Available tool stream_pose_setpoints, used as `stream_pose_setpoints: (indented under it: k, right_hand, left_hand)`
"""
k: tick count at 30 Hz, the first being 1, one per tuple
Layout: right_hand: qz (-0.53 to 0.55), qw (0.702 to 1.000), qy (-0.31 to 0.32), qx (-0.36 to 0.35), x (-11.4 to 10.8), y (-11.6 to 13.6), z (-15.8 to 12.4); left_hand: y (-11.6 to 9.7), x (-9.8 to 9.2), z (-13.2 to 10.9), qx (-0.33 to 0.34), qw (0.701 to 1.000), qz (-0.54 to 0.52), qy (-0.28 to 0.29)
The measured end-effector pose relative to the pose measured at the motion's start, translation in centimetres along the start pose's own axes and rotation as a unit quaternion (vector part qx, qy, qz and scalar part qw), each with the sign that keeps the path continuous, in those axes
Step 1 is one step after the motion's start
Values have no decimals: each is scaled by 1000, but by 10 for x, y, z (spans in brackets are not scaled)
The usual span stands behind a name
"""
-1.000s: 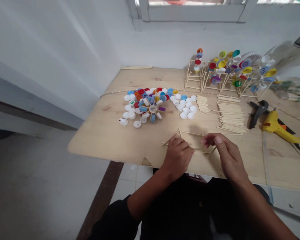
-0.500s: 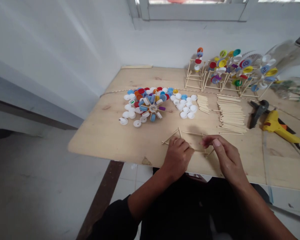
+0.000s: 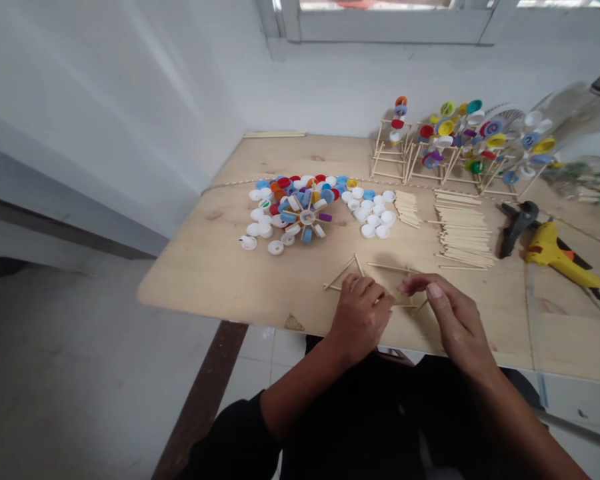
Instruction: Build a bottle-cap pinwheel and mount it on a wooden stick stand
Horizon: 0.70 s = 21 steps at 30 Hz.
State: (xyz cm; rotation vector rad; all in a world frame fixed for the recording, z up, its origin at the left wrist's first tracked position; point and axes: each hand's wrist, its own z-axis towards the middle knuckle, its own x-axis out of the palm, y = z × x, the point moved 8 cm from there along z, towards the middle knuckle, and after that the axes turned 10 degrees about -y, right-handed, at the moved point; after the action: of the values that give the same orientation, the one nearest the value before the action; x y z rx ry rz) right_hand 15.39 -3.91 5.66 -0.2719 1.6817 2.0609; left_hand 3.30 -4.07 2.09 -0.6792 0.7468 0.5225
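My left hand (image 3: 363, 317) is closed, its fingers curled down over the near left end of a stick frame (image 3: 405, 306) made of thin wooden sticks; its fingertips are partly hidden. At the frame's right end hovers my right hand (image 3: 455, 320), fingers bent and thumb apart, with no object visible in its grasp. It covers part of the frame's right side. Just beyond my left hand lies a triangle of joined sticks (image 3: 341, 272), its lower part hidden by that hand.
Bottle caps (image 3: 275, 247) lie in a heap, with a cap wheel (image 3: 307, 217) on it. Wooden sticks (image 3: 463, 230) are piled beside a black clamp-like tool (image 3: 517, 227) and a yellow glue gun (image 3: 560, 257). Finished stick stands with cap wheels (image 3: 445, 140) line the wall.
My left hand has shifted slightly to the right along the stick frame. My right hand stays nearly in place, its fingers a little lower.
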Motion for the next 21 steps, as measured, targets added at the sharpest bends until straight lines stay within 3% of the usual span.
stream_pose_setpoints:
  k: [11,21]
  right_hand:
    - [128,990,57,-22,-4,0,-12]
    - [-2,990,91,-109,-8,12,-25]
  left_hand:
    - [-11,15,4,28,1000,3,-11]
    - [-8,20,0,36,999,2,-20]
